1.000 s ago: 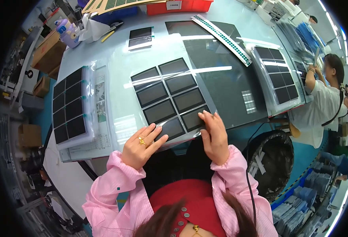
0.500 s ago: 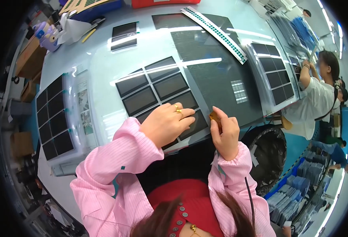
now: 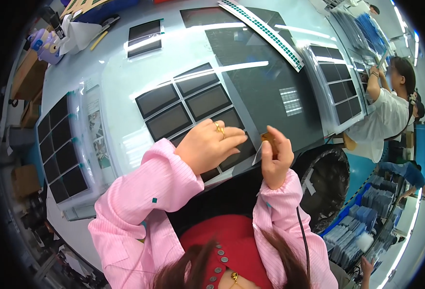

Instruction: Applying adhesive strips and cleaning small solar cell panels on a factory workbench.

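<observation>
A purple bottle (image 3: 43, 50) stands upper left, a black-lined bin (image 3: 335, 197) lower right.

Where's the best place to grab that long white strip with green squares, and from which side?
Probably the near end of the white strip, pinched across its two long edges, coming from the wearer's side. The strip is narrow and lies slanted, with that end closest to the right hand. That hand has an amber piece, so it likely needs freeing first.
</observation>
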The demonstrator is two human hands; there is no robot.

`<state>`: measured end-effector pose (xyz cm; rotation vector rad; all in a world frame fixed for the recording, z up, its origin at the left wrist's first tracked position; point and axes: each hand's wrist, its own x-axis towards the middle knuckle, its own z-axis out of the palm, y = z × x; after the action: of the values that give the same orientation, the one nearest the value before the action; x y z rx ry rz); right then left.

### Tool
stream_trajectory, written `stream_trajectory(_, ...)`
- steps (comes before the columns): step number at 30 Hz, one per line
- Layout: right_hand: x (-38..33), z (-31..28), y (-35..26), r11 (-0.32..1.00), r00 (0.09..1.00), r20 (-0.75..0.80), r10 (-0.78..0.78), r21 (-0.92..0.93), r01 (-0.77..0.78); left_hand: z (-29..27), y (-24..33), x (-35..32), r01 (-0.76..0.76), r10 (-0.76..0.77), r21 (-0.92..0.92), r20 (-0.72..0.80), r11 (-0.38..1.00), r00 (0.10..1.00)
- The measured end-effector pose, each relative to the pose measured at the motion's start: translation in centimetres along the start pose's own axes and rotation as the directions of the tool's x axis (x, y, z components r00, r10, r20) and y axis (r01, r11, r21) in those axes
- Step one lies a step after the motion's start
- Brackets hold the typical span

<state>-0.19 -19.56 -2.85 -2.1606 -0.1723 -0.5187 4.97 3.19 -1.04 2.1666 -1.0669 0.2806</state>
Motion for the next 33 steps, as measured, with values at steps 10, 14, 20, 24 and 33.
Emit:
stream_trajectory(10,-0.4,1.7,-4.0,0.993,0.981,0.153,-0.118,-0.009,0.121,-0.3,-0.5,0.2,0.091,-0.075,-0.258,0.073,0.962,0.995)
stream_trajectory(14,-1.0,1.6,-3.2,0.969,0.972,0.129,-0.196,-0.124,0.211,-0.3,-0.1,0.3,0.072,-0.041,-0.223,0.141,0.972,0.989)
stream_trajectory(20,-7.9,0.7,-2.9,0.959,0.959,0.051,-0.279,0.073,0.275,-0.6,-0.1,-0.1,0.322,-0.331,-0.452,0.061,0.832,0.942)
stream_trajectory(24,-15.2,4.7,3.2,0.974,0.735,0.664,-0.140,-0.042,0.224,-0.5,-0.5,0.6,0.385,-0.406,-0.500,0.071,0.776,0.911)
stream_trajectory(33,-24.0,-1.7,15.1,0.972,0.163,0.963,0.213,-0.226,0.065,-0.5,-0.6,1.2,0.268,-0.318,-0.475,-0.027,0.838,0.948)
